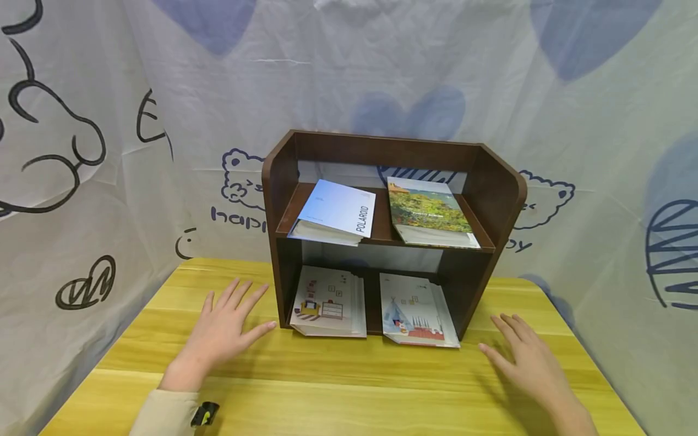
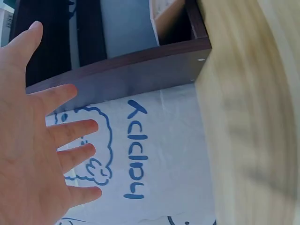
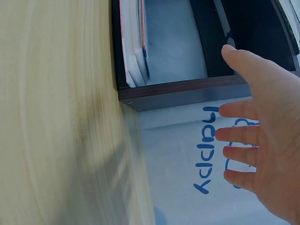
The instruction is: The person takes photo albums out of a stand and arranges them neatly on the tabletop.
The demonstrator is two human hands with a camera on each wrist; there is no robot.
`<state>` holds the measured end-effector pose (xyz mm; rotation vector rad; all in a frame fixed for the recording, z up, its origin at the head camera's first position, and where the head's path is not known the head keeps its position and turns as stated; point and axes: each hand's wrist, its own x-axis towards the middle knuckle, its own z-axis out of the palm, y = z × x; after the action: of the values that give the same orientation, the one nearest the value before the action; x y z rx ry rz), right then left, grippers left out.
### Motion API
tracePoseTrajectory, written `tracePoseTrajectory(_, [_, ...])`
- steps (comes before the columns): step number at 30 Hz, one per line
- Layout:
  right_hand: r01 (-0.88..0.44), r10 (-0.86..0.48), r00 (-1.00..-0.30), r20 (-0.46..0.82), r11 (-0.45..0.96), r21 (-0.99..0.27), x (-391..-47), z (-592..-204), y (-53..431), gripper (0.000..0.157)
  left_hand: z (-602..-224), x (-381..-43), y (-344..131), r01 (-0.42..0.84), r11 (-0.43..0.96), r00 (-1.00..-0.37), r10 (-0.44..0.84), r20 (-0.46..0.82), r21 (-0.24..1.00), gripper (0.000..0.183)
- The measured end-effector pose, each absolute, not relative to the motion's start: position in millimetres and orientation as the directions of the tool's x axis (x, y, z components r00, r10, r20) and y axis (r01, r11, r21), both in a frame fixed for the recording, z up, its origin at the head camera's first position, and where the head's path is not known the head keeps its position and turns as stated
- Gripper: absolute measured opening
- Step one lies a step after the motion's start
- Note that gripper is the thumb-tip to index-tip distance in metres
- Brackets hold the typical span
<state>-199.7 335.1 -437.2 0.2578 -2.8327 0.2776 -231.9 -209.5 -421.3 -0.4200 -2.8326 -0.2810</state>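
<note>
Spread wide on either side of a dark brown, two-tier wooden shelf [image 1: 382, 151], grasping nothing: a bare left hand [image 1: 220, 332] and a bare right hand [image 1: 529, 361], fingers extended. Set near the back edge of a yellow, wood-grained desk [image 1: 349, 390], inward of both palms, with the long axis running from one hand toward the other. Nearer, by the head view: the left thumb, just beside the shelf's lower front left corner (apparently apart). A little farther out: the right thumb, off the opposite corner. Jutting past the upper tier's front edge: a pale blue, rectangular POLAROID paper album [image 1: 338, 209], askew at left, and a green-and-yellow, garden-printed paper album [image 1: 431, 209] at right. Below, with a gap between: white, rectangular room-drawing booklets [image 1: 327, 303] at left and white, rectangular tent-drawing booklets [image 1: 414, 309] at right. Offering room to move: wood surface toward the desk's front and along both side edges. Rising behind: a white fabric backdrop [image 1: 338, 85] with bluish hearts.
</note>
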Motion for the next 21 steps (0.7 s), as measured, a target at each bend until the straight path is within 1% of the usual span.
tracePoseTrajectory(12, [-0.241, -0.155, -0.905, 0.396, 0.954, -0.176, -199, -433, 333, 0.064, -406, -223, -198, 0.33, 0.939, -0.891, 0.275, 0.362, 0.097, 0.077])
tracePoseTrajectory(21, [-0.264, -0.15, -0.871, 0.468, 0.946, -0.188, -197, -429, 328, 0.056, -397, -217, -188, 0.37, 0.928, -0.845, 0.315, 0.432, 0.05, 0.073])
